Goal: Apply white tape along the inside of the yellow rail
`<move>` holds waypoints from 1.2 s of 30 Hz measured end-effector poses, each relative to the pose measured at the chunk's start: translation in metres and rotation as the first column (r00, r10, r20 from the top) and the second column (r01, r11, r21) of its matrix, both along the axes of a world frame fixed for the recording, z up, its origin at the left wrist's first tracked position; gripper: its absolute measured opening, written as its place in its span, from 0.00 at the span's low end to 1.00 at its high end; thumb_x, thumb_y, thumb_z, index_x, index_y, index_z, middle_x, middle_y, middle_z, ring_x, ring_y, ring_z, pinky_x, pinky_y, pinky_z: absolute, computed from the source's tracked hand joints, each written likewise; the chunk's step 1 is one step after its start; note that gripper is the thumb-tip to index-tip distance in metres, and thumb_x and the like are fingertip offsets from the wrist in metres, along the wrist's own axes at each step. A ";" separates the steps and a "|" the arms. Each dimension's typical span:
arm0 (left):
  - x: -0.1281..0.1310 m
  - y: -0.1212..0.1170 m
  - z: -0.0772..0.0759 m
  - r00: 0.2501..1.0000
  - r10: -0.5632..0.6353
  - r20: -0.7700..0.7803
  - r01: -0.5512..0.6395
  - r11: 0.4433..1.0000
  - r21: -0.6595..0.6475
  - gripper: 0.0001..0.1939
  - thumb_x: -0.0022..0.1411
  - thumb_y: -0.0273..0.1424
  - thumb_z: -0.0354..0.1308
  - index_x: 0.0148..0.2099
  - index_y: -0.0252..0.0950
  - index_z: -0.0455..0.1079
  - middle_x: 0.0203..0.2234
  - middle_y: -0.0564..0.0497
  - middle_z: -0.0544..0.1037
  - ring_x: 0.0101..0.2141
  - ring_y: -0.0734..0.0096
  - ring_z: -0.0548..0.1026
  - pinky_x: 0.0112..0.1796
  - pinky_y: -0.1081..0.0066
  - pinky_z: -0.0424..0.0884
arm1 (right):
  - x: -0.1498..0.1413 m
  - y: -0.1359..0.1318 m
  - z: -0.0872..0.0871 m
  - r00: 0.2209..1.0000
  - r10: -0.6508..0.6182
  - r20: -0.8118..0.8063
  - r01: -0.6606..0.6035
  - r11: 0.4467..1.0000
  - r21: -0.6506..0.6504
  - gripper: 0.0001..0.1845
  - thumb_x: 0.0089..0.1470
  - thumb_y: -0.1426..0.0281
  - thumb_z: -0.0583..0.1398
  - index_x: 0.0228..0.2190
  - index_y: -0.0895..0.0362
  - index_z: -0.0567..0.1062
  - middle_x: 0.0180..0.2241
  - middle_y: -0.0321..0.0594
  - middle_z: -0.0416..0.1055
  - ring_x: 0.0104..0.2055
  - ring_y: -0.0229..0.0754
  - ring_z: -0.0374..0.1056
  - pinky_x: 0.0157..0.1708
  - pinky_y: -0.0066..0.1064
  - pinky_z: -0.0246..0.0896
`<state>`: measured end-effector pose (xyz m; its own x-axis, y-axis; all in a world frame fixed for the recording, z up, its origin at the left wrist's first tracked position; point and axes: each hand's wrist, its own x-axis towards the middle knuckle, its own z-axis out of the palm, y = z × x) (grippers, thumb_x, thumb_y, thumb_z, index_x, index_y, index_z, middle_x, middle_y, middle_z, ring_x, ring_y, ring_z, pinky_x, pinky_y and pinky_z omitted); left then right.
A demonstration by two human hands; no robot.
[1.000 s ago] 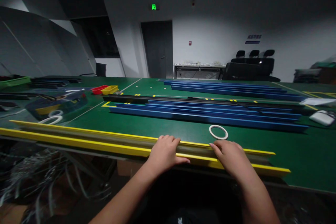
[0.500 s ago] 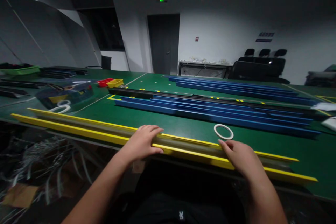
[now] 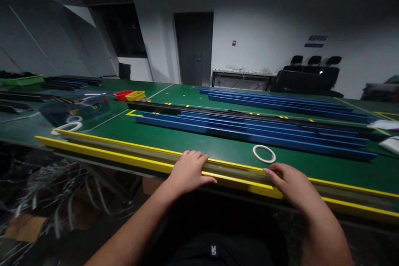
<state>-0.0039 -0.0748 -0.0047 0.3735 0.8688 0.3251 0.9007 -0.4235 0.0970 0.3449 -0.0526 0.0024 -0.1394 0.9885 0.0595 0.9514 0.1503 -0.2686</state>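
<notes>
A long yellow channel-shaped rail (image 3: 118, 158) with a greyish inside lies along the near table edge. My left hand (image 3: 190, 171) grips it near the middle, fingers over the far wall and thumb at the near wall. Farther right, my right hand (image 3: 291, 183) is at the same rail, thumb and fingertips brought together over its trough. Whatever may be between those fingertips is too small to make out. Just beyond that hand, a white ring like a tape roll (image 3: 254, 154) lies flat on the green table (image 3: 174, 143).
Blue rails (image 3: 212, 129) and black rails (image 3: 162, 110) lie across the table beyond. To the left are another white ring (image 3: 59, 131), a clear bluish bag (image 3: 65, 110), a red bin (image 3: 123, 95) and a yellow bin (image 3: 135, 96). Tangled strips (image 3: 62, 208) lie beneath.
The yellow rail has slid to the right along the table edge. My left hand has moved right with it; my right hand has shifted slightly right.
</notes>
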 end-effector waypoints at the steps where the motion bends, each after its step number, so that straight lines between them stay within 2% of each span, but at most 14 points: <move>1: 0.014 0.001 0.000 1.000 -0.011 0.007 0.011 1.000 -0.003 0.37 0.49 0.63 0.57 0.49 0.39 0.70 0.40 0.45 0.76 0.44 0.54 0.72 0.47 0.59 0.63 | -0.004 -0.001 -0.001 0.999 0.041 -0.019 -0.041 0.999 0.018 0.26 0.59 0.48 0.50 0.38 0.51 0.79 0.39 0.43 0.78 0.39 0.47 0.72 0.37 0.34 0.60; 3: 0.040 0.003 -0.001 0.999 -0.020 0.027 0.020 1.000 -0.006 0.38 0.49 0.65 0.55 0.48 0.39 0.70 0.39 0.44 0.76 0.43 0.53 0.72 0.46 0.58 0.63 | -0.011 -0.003 -0.004 0.995 0.093 -0.027 -0.092 0.995 0.049 0.26 0.58 0.48 0.52 0.42 0.52 0.78 0.44 0.44 0.77 0.44 0.49 0.71 0.44 0.37 0.60; 6: 0.070 0.006 -0.002 0.998 -0.031 0.053 0.032 0.999 -0.020 0.39 0.49 0.66 0.53 0.47 0.38 0.71 0.39 0.43 0.76 0.43 0.52 0.72 0.46 0.56 0.63 | -0.014 -0.004 -0.010 0.993 0.112 0.020 -0.114 0.989 0.091 0.30 0.55 0.45 0.55 0.50 0.50 0.75 0.51 0.44 0.75 0.53 0.53 0.68 0.53 0.45 0.56; 9: 0.081 0.007 0.001 0.995 -0.073 0.075 0.076 0.996 -0.041 0.37 0.50 0.63 0.56 0.50 0.39 0.70 0.40 0.44 0.76 0.44 0.51 0.72 0.46 0.56 0.63 | -0.010 -0.003 -0.016 0.991 0.114 0.064 -0.120 0.987 0.107 0.33 0.51 0.44 0.58 0.52 0.49 0.74 0.52 0.43 0.74 0.55 0.54 0.67 0.56 0.49 0.53; 11: 0.077 0.006 0.005 0.983 -0.151 0.103 0.157 0.986 -0.057 0.35 0.53 0.58 0.60 0.56 0.41 0.67 0.45 0.45 0.76 0.47 0.53 0.72 0.48 0.57 0.64 | -0.006 -0.003 -0.017 0.989 0.129 0.075 -0.137 0.985 0.105 0.34 0.49 0.45 0.60 0.53 0.49 0.73 0.53 0.44 0.73 0.55 0.54 0.67 0.56 0.48 0.53; 14: 0.052 0.003 0.012 0.949 -0.275 0.153 0.287 0.955 -0.067 0.35 0.56 0.47 0.65 0.62 0.45 0.61 0.55 0.47 0.71 0.53 0.57 0.69 0.53 0.60 0.63 | -0.002 -0.001 -0.018 0.988 0.128 0.083 -0.136 0.986 0.099 0.38 0.44 0.44 0.63 0.53 0.50 0.73 0.53 0.45 0.73 0.54 0.56 0.67 0.56 0.48 0.53; 16: 0.022 0.002 0.016 0.948 -0.278 0.155 0.291 0.955 -0.065 0.37 0.55 0.45 0.66 0.64 0.47 0.59 0.59 0.48 0.68 0.57 0.58 0.66 0.57 0.60 0.60 | -0.001 0.000 -0.018 0.991 0.110 0.081 -0.118 0.989 0.092 0.37 0.44 0.45 0.64 0.52 0.50 0.74 0.52 0.45 0.73 0.53 0.56 0.68 0.56 0.48 0.53; 19: -0.038 0.004 0.019 0.984 -0.147 0.103 0.154 0.986 -0.069 0.39 0.53 0.46 0.67 0.64 0.49 0.60 0.60 0.48 0.68 0.59 0.56 0.64 0.59 0.56 0.57 | 0.001 0.002 -0.020 0.991 0.109 0.076 -0.115 0.990 0.083 0.36 0.43 0.47 0.65 0.51 0.51 0.75 0.51 0.45 0.74 0.53 0.55 0.68 0.56 0.46 0.54; 22: -0.096 0.010 0.016 1.000 0.009 0.016 -0.006 0.992 -0.125 0.39 0.48 0.50 0.68 0.61 0.46 0.65 0.54 0.48 0.73 0.55 0.54 0.68 0.58 0.54 0.57 | 0.002 0.005 -0.023 0.989 0.120 0.082 -0.127 0.988 0.085 0.36 0.42 0.47 0.66 0.51 0.50 0.75 0.51 0.44 0.75 0.53 0.55 0.68 0.56 0.46 0.54; 25: -0.122 0.012 0.011 0.998 0.055 -0.012 -0.056 0.988 -0.143 0.38 0.48 0.53 0.66 0.58 0.42 0.68 0.49 0.47 0.76 0.51 0.55 0.71 0.53 0.59 0.62 | 0.007 0.006 -0.025 0.989 0.123 0.086 -0.131 0.987 0.096 0.37 0.41 0.46 0.66 0.50 0.50 0.75 0.50 0.43 0.75 0.53 0.55 0.69 0.57 0.46 0.54; 28: -0.110 0.011 0.007 0.999 0.048 0.000 -0.048 0.996 -0.078 0.38 0.48 0.55 0.65 0.56 0.41 0.69 0.48 0.47 0.76 0.49 0.56 0.71 0.52 0.60 0.63 | 0.024 0.007 -0.029 0.993 0.092 0.070 -0.099 0.991 0.092 0.38 0.40 0.46 0.66 0.50 0.51 0.75 0.50 0.44 0.75 0.52 0.56 0.69 0.55 0.45 0.57; 33: -0.061 0.011 0.003 0.999 0.020 0.043 -0.019 1.000 -0.014 0.39 0.46 0.58 0.65 0.54 0.41 0.70 0.46 0.46 0.76 0.47 0.54 0.71 0.50 0.59 0.63 | 0.059 0.003 -0.031 0.998 -0.031 0.054 0.026 0.995 0.092 0.37 0.40 0.44 0.64 0.49 0.50 0.75 0.49 0.44 0.75 0.51 0.58 0.69 0.52 0.47 0.60; 36: -0.031 0.014 0.002 0.998 -0.010 0.062 0.010 1.000 0.000 0.38 0.46 0.59 0.64 0.53 0.41 0.70 0.45 0.47 0.77 0.47 0.54 0.71 0.49 0.59 0.63 | 0.059 -0.001 -0.026 0.996 -0.061 0.068 0.053 0.993 0.102 0.35 0.44 0.43 0.62 0.49 0.48 0.74 0.50 0.43 0.74 0.53 0.59 0.68 0.54 0.51 0.57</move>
